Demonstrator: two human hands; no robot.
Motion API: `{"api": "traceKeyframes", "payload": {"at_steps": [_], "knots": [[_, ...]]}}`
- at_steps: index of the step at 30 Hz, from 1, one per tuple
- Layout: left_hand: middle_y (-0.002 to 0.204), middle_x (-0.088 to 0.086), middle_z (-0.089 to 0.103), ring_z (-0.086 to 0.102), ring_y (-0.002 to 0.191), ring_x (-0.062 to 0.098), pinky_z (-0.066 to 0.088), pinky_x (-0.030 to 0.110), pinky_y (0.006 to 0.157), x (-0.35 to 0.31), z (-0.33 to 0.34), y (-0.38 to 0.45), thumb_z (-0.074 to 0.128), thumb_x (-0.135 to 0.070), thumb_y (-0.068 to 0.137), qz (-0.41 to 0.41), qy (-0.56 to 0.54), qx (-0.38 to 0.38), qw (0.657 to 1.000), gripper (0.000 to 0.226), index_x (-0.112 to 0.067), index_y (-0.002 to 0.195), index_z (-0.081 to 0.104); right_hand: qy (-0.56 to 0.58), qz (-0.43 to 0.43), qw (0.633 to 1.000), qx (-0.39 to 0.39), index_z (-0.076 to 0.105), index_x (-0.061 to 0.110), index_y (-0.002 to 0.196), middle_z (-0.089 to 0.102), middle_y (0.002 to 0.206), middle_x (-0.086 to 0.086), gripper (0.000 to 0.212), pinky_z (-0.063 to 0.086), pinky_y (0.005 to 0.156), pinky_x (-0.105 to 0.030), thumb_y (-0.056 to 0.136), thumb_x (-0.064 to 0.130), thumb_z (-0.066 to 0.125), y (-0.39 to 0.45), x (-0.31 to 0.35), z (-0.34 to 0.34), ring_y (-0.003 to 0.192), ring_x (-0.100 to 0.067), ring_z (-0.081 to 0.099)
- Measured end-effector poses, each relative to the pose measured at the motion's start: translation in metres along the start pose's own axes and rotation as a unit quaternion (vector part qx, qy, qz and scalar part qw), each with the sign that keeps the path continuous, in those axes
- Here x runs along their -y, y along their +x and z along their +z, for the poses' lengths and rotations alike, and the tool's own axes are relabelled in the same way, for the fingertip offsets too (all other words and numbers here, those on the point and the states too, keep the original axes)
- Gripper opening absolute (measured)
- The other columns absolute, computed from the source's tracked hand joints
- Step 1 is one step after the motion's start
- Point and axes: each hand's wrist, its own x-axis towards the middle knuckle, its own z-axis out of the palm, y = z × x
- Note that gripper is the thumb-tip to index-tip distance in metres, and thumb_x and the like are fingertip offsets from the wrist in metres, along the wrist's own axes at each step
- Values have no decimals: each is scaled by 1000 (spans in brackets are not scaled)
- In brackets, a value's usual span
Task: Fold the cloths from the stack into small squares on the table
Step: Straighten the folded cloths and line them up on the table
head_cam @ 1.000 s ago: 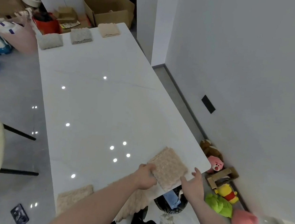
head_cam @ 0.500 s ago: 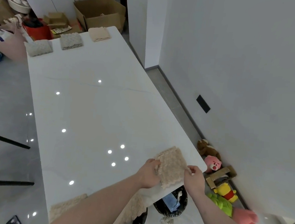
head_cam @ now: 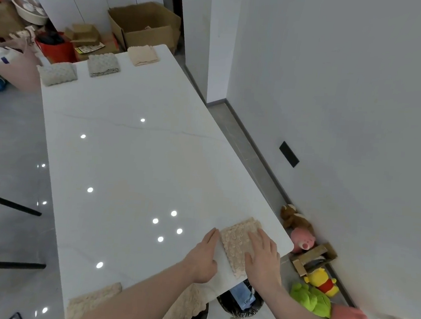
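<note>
My right hand (head_cam: pixel 263 258) presses flat on the folded beige cloth (head_cam: pixel 239 239) while my left hand (head_cam: pixel 204 255) rests flat, fingers straight, on the tabletop (head_cam: pixel 128 165) just beside the cloth.

The table (head_cam: pixel 134 158) is glossy white, marble-looking — lamp glints dot it. The cloth (head_cam: pixel 237 247) at lower right is nubbly beige pile; the box (head_cam: pixel 144 25) at top — matt cardboard.

The right hand (head_cam: pixel 262 259) covers part of the folded cloth (head_cam: pixel 235 244); arms hide the near cloths (head_cam: pixel 92 298).
</note>
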Motion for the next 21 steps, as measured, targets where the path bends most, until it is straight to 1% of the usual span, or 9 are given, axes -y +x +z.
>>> {"api": "traceKeyframes", "payload": {"at_steps": [3, 5, 8, 12, 15, 16, 18, 19, 21], "knots": [[169, -4, -11, 9, 156, 19, 18, 30, 125, 11, 0, -9, 39, -4, 93, -9, 13, -21, 1000, 83, -14, 162, -5, -33, -9, 998, 59, 32, 34, 157, 23, 166, 3, 65, 26, 122, -47, 95, 33, 54, 2, 6, 6, 150, -27, 24], [170, -3, -6, 14, 154, 23, 20, 34, 124, 20, 1, -16, 41, -7, 92, -20, 32, -16, 999, 83, -15, 162, -2, -49, -4, 994, 96, 26, 35, 159, 18, 168, 5, 67, 21, 123, -45, 97, 39, 50, 4, 5, 8, 152, -26, 19], [170, -4, 0, 18, 153, 25, 25, 39, 122, 37, 6, -29, 43, -12, 89, -20, 75, -37, 996, 85, -19, 163, 3, -46, -1, 995, 86, 21, 36, 160, 11, 169, 4, 70, 21, 123, -47, 96, 37, 50, 5, 11, 5, 153, -27, 15], [168, -9, 7, 16, 152, 17, 17, 33, 123, 62, 18, -59, 30, -22, 86, 14, 125, -89, 988, 75, -29, 160, 16, -59, -65, 994, 72, 23, 33, 160, 11, 170, 2, 67, 14, 126, -45, 96, 32, 45, 0, 20, 10, 154, -28, 12], [165, -9, 13, 35, 148, 23, 26, 35, 119, 79, 31, -73, 34, -34, 83, 19, 181, -74, 980, 71, -30, 153, 34, -67, -67, 989, 112, 13, 32, 162, -5, 169, 7, 69, 7, 128, -45, 99, 33, 42, -2, 18, 21, 157, -29, 2], [164, -7, 7, 30, 151, 26, 20, 38, 120, 84, 36, -74, 38, -37, 82, 14, 206, -56, 977, 74, -28, 155, 31, -82, -70, 987, 120, 10, 31, 163, -9, 168, 9, 69, 6, 128, -46, 101, 34, 41, -1, 17, 25, 157, -29, -1], [165, -4, -17, -6, 157, 27, -6, 40, 121, 94, 44, -74, 39, -45, 87, -12, 233, -8, 972, 86, -25, 162, 3, -104, -74, 983, 132, 8, 30, 163, -8, 169, 7, 69, 6, 128, -48, 102, 36, 40, 3, 15, 28, 157, -31, -2], [165, -2, -26, -18, 154, 25, -11, 40, 120, 98, 47, -75, 40, -48, 89, -24, 232, 16, 972, 91, -25, 161, -10, -107, -77, 982, 138, 7, 30, 162, -7, 169, 6, 69, 6, 128, -48, 102, 35, 39, 6, 13, 30, 157, -31, -2], [161, -2, -35, -28, 147, 20, -9, 43, 123, 99, 48, -76, 44, -51, 92, -26, 253, 25, 967, 97, -23, 157, -21, -120, -101, 977, 146, 7, 28, 163, -9, 169, 6, 69, 3, 128, -46, 100, 35, 35, 12, 9, 33, 157, -31, -3]]}}
